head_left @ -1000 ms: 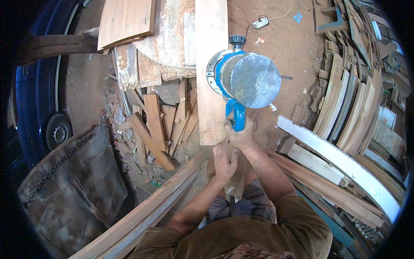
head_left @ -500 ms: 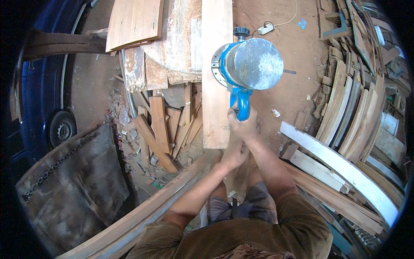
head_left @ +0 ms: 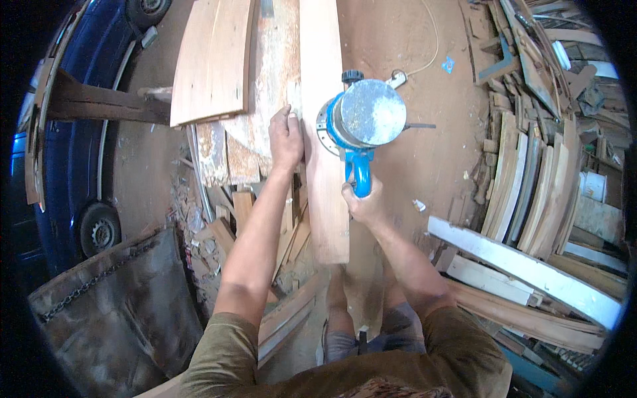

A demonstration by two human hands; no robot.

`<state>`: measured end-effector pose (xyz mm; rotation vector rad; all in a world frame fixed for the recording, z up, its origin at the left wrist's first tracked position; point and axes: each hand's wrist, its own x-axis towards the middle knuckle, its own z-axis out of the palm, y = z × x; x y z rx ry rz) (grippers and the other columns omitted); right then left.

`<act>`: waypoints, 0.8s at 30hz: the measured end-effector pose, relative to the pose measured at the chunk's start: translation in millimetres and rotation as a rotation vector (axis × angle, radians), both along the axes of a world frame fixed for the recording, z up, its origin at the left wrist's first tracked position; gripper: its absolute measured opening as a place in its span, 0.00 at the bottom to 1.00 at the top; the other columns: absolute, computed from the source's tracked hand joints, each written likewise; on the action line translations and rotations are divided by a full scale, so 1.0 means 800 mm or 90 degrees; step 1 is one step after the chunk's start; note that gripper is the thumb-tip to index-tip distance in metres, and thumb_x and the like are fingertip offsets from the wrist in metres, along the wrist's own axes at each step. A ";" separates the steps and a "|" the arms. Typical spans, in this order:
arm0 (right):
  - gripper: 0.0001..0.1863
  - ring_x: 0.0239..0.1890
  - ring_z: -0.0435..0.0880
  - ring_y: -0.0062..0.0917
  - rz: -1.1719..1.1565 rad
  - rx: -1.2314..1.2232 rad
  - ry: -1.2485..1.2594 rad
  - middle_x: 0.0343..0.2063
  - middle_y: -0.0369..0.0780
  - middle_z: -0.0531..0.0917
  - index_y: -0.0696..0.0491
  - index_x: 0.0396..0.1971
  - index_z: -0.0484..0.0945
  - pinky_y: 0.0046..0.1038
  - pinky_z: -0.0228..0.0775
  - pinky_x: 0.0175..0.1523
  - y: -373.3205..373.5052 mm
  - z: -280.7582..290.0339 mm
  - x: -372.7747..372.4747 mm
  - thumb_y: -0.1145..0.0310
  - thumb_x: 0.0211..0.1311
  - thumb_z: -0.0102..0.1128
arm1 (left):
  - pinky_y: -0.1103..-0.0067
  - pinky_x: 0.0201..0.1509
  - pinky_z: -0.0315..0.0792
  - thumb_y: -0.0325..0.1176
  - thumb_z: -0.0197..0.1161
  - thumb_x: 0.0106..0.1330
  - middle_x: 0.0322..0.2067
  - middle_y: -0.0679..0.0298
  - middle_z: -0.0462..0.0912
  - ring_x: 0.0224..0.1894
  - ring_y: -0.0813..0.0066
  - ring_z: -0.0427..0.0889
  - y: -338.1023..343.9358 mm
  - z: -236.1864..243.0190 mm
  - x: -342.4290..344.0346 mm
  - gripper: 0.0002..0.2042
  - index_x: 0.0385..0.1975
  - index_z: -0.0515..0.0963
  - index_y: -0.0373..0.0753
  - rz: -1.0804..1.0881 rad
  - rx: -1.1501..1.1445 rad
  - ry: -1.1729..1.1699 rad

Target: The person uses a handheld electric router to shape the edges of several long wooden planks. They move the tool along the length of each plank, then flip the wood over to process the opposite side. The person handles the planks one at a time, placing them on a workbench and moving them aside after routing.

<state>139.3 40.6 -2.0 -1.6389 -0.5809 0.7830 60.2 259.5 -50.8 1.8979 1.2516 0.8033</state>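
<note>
Holding the router at the right edge of the plank, with base partly over it, and with the right grip clamped round the blue handle. Having just moved the left grip from beside the right one, by the plank's near end, out to the plank's left edge, over the bench. Impossible to tell there between pinching the edge and merely resting against it. Likely gaining a steadier plank by that shift, and leaving the router to the right grip alone. Left of the plank, on the bench: boards. Below: offcuts. Farther out, to the right: a cord, a white beam and stacked timber; far left, a blue van.
</note>
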 end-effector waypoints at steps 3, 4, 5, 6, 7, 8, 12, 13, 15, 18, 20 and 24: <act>0.06 0.25 0.78 0.18 -0.010 0.010 -0.023 0.22 0.34 0.79 0.55 0.30 0.76 0.27 0.72 0.33 0.014 -0.008 0.007 0.75 0.55 0.66 | 0.58 0.71 0.59 0.40 0.45 0.77 0.58 0.39 0.75 0.64 0.42 0.69 0.024 -0.057 0.031 0.21 0.58 0.77 0.32 0.052 0.049 0.061; 0.06 0.25 0.78 0.18 -0.010 0.014 -0.038 0.22 0.34 0.79 0.55 0.30 0.76 0.27 0.72 0.33 0.018 -0.015 0.010 0.75 0.55 0.66 | 0.57 0.71 0.59 0.41 0.45 0.77 0.58 0.39 0.75 0.64 0.42 0.69 0.010 -0.065 0.039 0.22 0.58 0.76 0.32 0.102 0.078 0.081; 0.06 0.25 0.78 0.17 -0.012 0.016 -0.053 0.22 0.34 0.79 0.55 0.29 0.76 0.27 0.72 0.33 0.022 -0.019 0.013 0.75 0.55 0.66 | 0.56 0.71 0.59 0.41 0.45 0.77 0.59 0.39 0.74 0.64 0.42 0.69 -0.003 -0.067 0.047 0.22 0.58 0.76 0.33 0.151 0.106 0.101; 0.06 0.25 0.77 0.17 -0.006 -0.011 -0.021 0.22 0.34 0.79 0.55 0.29 0.76 0.27 0.72 0.33 0.024 -0.009 0.017 0.75 0.55 0.66 | 0.54 0.70 0.58 0.41 0.45 0.77 0.60 0.42 0.73 0.65 0.44 0.68 -0.007 -0.045 0.052 0.21 0.58 0.77 0.34 0.157 0.025 0.118; 0.06 0.25 0.77 0.17 -0.005 -0.012 -0.017 0.22 0.34 0.79 0.55 0.29 0.76 0.27 0.72 0.32 0.030 -0.009 0.022 0.75 0.55 0.66 | 0.55 0.69 0.59 0.40 0.45 0.77 0.58 0.43 0.75 0.63 0.44 0.69 -0.006 -0.040 0.058 0.20 0.56 0.77 0.34 0.163 0.045 0.116; 0.06 0.25 0.78 0.17 -0.005 -0.014 -0.010 0.22 0.34 0.79 0.55 0.30 0.76 0.27 0.72 0.32 0.034 -0.007 0.025 0.75 0.54 0.66 | 0.56 0.68 0.60 0.39 0.45 0.76 0.56 0.44 0.76 0.62 0.44 0.71 -0.006 -0.036 0.061 0.20 0.55 0.78 0.34 0.168 0.063 0.116; 0.07 0.25 0.78 0.19 0.001 0.024 -0.029 0.22 0.34 0.78 0.54 0.31 0.76 0.29 0.72 0.32 0.053 -0.006 0.037 0.74 0.54 0.66 | 0.57 0.67 0.62 0.39 0.44 0.76 0.53 0.45 0.78 0.59 0.44 0.72 -0.004 -0.025 0.064 0.19 0.52 0.79 0.35 0.191 0.078 0.152; 0.08 0.25 0.78 0.19 0.002 0.017 -0.033 0.22 0.34 0.78 0.54 0.31 0.76 0.29 0.72 0.33 0.057 -0.004 0.040 0.74 0.54 0.66 | 0.57 0.66 0.62 0.38 0.44 0.76 0.53 0.45 0.78 0.59 0.44 0.72 -0.005 -0.024 0.064 0.19 0.52 0.79 0.35 0.194 0.081 0.160; 0.08 0.25 0.78 0.19 -0.005 0.004 -0.045 0.22 0.34 0.77 0.55 0.31 0.76 0.29 0.72 0.34 0.067 -0.002 0.048 0.74 0.53 0.66 | 0.56 0.66 0.62 0.38 0.44 0.77 0.52 0.44 0.78 0.58 0.44 0.73 -0.006 -0.020 0.070 0.18 0.52 0.79 0.35 0.191 0.090 0.171; 0.09 0.26 0.78 0.20 -0.027 -0.026 -0.013 0.22 0.35 0.77 0.56 0.33 0.76 0.30 0.73 0.35 0.080 0.001 0.056 0.74 0.53 0.66 | 0.53 0.65 0.62 0.40 0.47 0.77 0.54 0.45 0.77 0.59 0.44 0.72 -0.010 -0.041 0.054 0.18 0.54 0.77 0.34 0.172 0.080 0.201; 0.08 0.25 0.78 0.20 -0.022 0.025 -0.062 0.22 0.35 0.77 0.55 0.31 0.76 0.30 0.72 0.33 0.095 -0.003 0.069 0.74 0.52 0.67 | 0.53 0.65 0.62 0.42 0.48 0.77 0.55 0.45 0.77 0.60 0.44 0.72 0.014 -0.040 0.083 0.19 0.54 0.77 0.34 0.175 0.094 0.180; 0.08 0.25 0.76 0.20 -0.036 0.033 -0.032 0.22 0.35 0.77 0.55 0.29 0.76 0.29 0.71 0.34 0.112 -0.006 0.075 0.76 0.52 0.67 | 0.54 0.62 0.64 0.41 0.49 0.77 0.51 0.44 0.78 0.57 0.43 0.73 -0.001 -0.005 0.077 0.18 0.52 0.77 0.33 0.169 0.093 0.203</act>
